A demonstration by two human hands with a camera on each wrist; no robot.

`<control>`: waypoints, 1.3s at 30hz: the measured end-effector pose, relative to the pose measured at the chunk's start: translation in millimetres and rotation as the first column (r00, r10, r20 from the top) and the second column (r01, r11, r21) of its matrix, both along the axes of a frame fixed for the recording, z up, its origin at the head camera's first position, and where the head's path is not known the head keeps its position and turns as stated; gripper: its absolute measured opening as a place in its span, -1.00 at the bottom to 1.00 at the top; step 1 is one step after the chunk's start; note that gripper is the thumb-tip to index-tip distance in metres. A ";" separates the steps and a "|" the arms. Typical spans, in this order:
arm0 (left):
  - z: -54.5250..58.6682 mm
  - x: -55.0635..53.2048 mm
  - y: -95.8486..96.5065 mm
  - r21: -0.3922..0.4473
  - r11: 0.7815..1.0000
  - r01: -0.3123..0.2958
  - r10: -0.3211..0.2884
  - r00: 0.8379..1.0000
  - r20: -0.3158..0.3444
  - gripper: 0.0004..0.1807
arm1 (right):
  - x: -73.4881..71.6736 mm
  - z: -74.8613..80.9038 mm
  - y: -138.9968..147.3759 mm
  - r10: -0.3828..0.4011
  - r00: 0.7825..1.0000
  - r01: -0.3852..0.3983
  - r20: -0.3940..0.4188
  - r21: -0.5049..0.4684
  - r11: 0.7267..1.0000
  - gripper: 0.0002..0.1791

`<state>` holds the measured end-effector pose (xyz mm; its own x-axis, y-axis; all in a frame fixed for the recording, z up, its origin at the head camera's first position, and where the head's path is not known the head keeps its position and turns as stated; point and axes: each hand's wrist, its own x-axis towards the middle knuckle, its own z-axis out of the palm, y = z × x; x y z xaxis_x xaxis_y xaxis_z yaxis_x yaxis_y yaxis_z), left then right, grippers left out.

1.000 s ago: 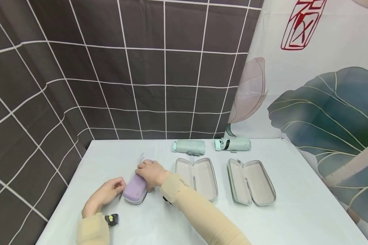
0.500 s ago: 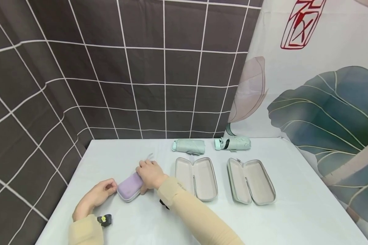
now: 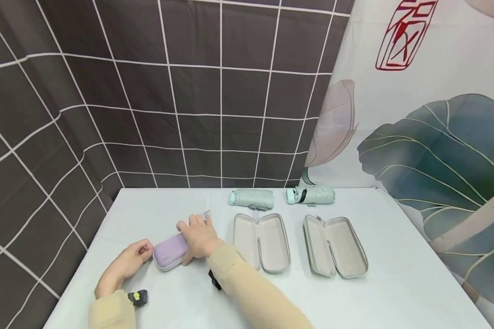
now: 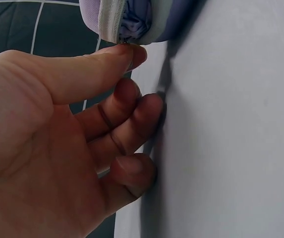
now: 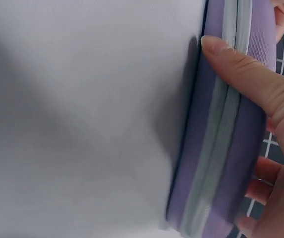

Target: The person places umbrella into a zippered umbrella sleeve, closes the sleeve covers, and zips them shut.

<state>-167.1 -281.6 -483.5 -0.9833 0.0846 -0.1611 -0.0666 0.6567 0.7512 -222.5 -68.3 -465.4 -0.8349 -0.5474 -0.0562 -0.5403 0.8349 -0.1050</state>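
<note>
A purple zip case with a pale zipper band lies on the left part of the table. My right hand holds it down across its far end, and in the right wrist view the thumb presses along the zipper side. At the case's near-left end is my left hand. Its thumb and index finger pinch at the zipper's end, probably on the pull, which the fingertips hide. Crumpled purple fabric shows in the gap between the zipper edges there.
Two cases lie unfolded with pale linings, one in the middle and one to the right. Behind them rest two folded mint-green umbrellas. A grid-patterned cloth hangs behind the white table.
The purple case has shifted left and turned, so its near end points more to the left. Both hands have moved left with it, the left hand staying at its end.
</note>
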 end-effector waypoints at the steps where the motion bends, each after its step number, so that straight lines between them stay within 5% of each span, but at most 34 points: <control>1: -0.1 -0.3 0.2 0.002 1.000 -0.001 0.001 1.000 -0.002 -0.89 | -0.5 -1.2 0.7 0.001 1.000 0.000 0.013 -0.019 1.000 -0.06; 13: -4.0 -2.3 -1.1 0.011 1.000 -0.011 0.011 1.000 0.014 -0.88 | -7.2 -12.3 12.0 0.104 0.987 -0.079 0.119 -0.192 0.978 -0.32; 26: -5.6 -3.9 -2.0 0.017 0.999 -0.037 0.036 0.999 0.028 -0.88 | 4.8 -12.5 1.9 -0.050 0.994 0.069 0.095 -0.212 0.975 -0.35; 35: -4.9 -2.2 -4.8 -0.047 0.999 -0.027 0.025 0.999 -0.036 -0.89 | 16.3 -11.6 -4.7 -0.145 0.983 0.169 0.117 -0.238 0.957 -0.34; 39: -3.3 0.4 -6.9 -0.028 0.999 -0.043 0.043 0.999 0.014 -0.88 | 18.2 -13.7 -4.7 -0.155 0.981 0.178 0.113 -0.242 0.954 -0.34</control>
